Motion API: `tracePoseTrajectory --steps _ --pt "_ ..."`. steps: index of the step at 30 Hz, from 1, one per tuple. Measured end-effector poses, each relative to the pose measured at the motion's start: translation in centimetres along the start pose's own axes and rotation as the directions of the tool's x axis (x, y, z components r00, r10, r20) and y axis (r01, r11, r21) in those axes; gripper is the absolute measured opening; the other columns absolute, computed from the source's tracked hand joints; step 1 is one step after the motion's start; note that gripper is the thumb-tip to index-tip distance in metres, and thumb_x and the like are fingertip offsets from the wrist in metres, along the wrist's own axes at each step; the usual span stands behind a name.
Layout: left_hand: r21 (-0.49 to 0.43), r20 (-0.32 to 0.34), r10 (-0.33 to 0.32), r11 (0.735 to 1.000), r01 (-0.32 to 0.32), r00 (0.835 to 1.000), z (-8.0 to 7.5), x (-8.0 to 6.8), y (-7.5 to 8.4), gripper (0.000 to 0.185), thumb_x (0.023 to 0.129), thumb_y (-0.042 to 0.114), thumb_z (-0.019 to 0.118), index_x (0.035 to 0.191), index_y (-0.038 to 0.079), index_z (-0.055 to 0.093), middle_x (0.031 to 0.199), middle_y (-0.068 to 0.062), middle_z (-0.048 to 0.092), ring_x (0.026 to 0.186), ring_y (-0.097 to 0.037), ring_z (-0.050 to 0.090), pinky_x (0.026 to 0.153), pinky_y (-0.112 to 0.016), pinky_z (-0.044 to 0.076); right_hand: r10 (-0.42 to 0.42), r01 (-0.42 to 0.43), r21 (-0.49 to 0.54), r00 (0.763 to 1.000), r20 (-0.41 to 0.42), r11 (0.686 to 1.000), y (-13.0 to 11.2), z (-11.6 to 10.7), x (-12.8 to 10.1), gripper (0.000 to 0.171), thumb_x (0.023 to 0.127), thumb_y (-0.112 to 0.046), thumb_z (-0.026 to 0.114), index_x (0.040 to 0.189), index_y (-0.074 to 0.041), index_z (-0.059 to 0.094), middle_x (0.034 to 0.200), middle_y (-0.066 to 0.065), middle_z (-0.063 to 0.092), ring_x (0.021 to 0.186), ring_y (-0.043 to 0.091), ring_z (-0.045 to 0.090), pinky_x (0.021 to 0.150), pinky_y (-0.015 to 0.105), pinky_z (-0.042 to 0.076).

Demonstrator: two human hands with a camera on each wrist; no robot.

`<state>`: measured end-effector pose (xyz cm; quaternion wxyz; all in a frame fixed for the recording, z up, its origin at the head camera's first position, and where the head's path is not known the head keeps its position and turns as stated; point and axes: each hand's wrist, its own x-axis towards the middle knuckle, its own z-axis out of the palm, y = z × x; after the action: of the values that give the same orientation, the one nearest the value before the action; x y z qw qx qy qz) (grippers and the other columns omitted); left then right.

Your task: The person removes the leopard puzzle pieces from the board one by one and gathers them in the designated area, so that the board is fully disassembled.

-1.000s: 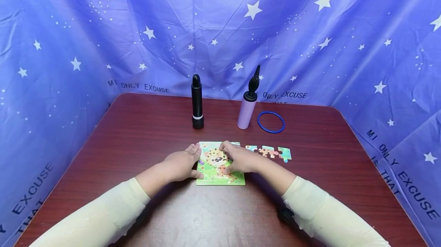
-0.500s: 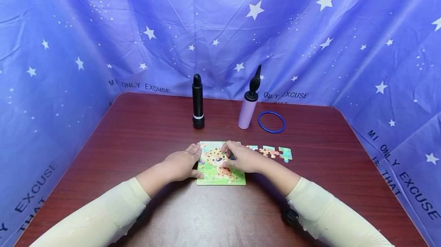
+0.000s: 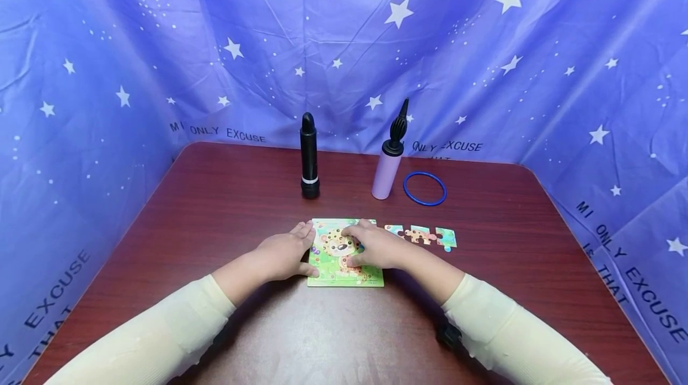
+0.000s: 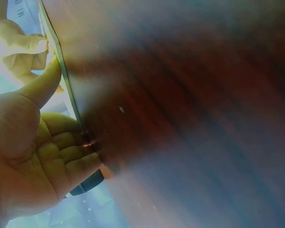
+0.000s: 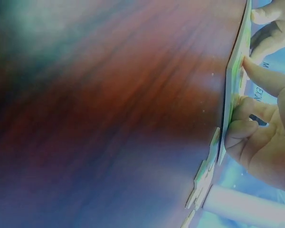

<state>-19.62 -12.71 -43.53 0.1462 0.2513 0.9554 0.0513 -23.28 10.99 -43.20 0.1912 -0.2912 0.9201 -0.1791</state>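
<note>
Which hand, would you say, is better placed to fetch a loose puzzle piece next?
Probably the right hand, nearer the loose pieces; the left hand touches the puzzle at its opposite edge.

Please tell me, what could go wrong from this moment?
The right grip touches the puzzle and might push it askew. The loose pieces lie close beyond the same grip, which could brush them. The purple pump stands upright farther back and may tip if knocked.

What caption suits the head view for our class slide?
Left hand and right hand touch a rectangular green leopard puzzle, loose multicoloured jigsaw pieces alongside, on a reddish-brown wood-grain table.
</note>
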Motion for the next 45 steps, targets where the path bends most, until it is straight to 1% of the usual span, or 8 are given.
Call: tracePoseTrajectory --steps 5,11,15,25,32,36,41,45 --pt "-0.006 0.001 0.007 1.000 -0.007 1.000 -0.1 0.0 0.0 0.095 0.086 0.058 0.065 0.150 -0.005 0.033 0.159 -0.021 0.024 0.148 -0.033 0.026 0.118 -0.044 0.031 0.013 -0.013 0.049 1.000 0.008 0.999 0.0 0.0 0.1 0.051 0.084 -0.033 0.079 0.126 -0.018 0.055 0.107 0.002 0.051 0.095 0.016 0.051 0.085 0.037 0.046" --pt "-0.005 0.013 -0.005 1.000 0.006 1.000 -0.2 -0.1 0.0 0.096 0.086 0.058 0.065 0.150 -0.004 0.032 0.160 -0.020 0.023 0.148 -0.033 0.024 0.118 -0.044 0.030 0.029 -0.029 0.037 1.000 0.010 0.999 -0.1 0.1 0.2 0.063 0.084 -0.035 0.078 0.137 -0.017 0.051 0.111 0.002 0.051 0.098 0.016 0.052 0.089 0.039 0.047" --pt "-0.009 0.013 -0.004 1.000 0.004 1.000 -0.1 -0.1 0.0 0.096 0.086 0.058 0.064 0.150 -0.005 0.032 0.160 -0.021 0.023 0.148 -0.033 0.024 0.118 -0.044 0.029 0.027 -0.028 0.036 0.999 0.020 0.999 0.0 0.1 0.3 0.059 0.083 -0.035 0.078 0.134 -0.018 0.053 0.112 0.002 0.052 0.100 0.016 0.052 0.091 0.040 0.048" --pt "-0.010 0.012 -0.005 1.000 0.006 1.000 -0.1 0.0 0.1 0.096 0.085 0.059 0.064 0.150 -0.004 0.033 0.160 -0.020 0.023 0.148 -0.033 0.024 0.118 -0.044 0.029 -0.012 0.015 0.187 1.000 -0.015 0.982 0.4 -0.1 0.1 0.061 0.080 -0.025 0.082 0.121 -0.019 0.039 0.106 0.005 0.050 0.095 0.020 0.051 0.083 0.037 0.045" --pt "-0.002 0.013 -0.006 1.000 0.007 1.000 -0.1 0.0 0.1 0.096 0.085 0.059 0.064 0.150 -0.004 0.033 0.160 -0.020 0.023 0.148 -0.033 0.024 0.118 -0.044 0.029 -0.025 0.036 0.215 0.998 -0.056 0.976 0.8 -0.4 -0.2 0.042 0.088 -0.029 0.074 0.117 -0.020 0.044 0.101 0.000 0.056 0.080 0.015 0.055 0.075 0.034 0.047" --pt "-0.001 0.017 -0.012 1.000 0.012 1.000 0.0 0.0 0.1 0.096 0.085 0.060 0.064 0.150 -0.004 0.033 0.160 -0.019 0.023 0.148 -0.032 0.024 0.118 -0.044 0.030 -0.069 0.089 0.287 0.994 -0.081 0.954 1.0 -0.4 -0.1 0.029 0.094 -0.023 0.067 0.114 -0.018 0.047 0.098 -0.001 0.059 0.071 0.014 0.060 0.068 0.031 0.051" --pt "-0.001 0.020 -0.007 1.000 0.007 1.000 -0.2 -0.1 0.2 0.096 0.085 0.059 0.064 0.150 -0.004 0.032 0.160 -0.020 0.022 0.148 -0.033 0.024 0.119 -0.044 0.028 -0.086 0.124 0.385 0.990 -0.114 0.915 1.1 -1.0 -0.4 0.017 0.098 -0.015 0.061 0.111 -0.017 0.051 0.093 0.001 0.063 0.074 0.019 0.068 0.065 0.032 0.055" --pt "0.000 0.023 -0.005 1.000 0.005 1.000 -0.2 -0.1 0.1 0.096 0.086 0.059 0.064 0.150 -0.004 0.032 0.161 -0.020 0.022 0.148 -0.033 0.024 0.119 -0.044 0.028 -0.079 0.130 0.400 0.987 -0.141 0.907 1.7 -2.1 -1.0 0.016 0.098 -0.015 0.059 0.112 -0.017 0.052 0.093 0.002 0.064 0.078 0.022 0.067 0.065 0.034 0.054"
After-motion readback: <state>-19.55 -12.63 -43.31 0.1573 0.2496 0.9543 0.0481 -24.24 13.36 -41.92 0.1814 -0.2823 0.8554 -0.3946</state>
